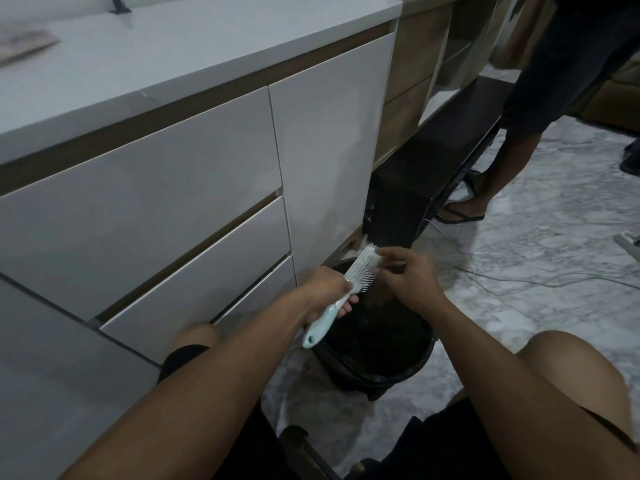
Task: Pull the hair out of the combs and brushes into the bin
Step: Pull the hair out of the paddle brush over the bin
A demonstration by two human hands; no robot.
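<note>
The brush (346, 285) sits over the bin (377, 344), long axis diagonal, head pointing up and right, handle end down and left. The left hand (325, 292) is clenched round its neck; the right hand (408, 275) pinches at the bristle tip. Any hair there is too blurred to make out, and the arms hide part of the bin's rim.
</note>
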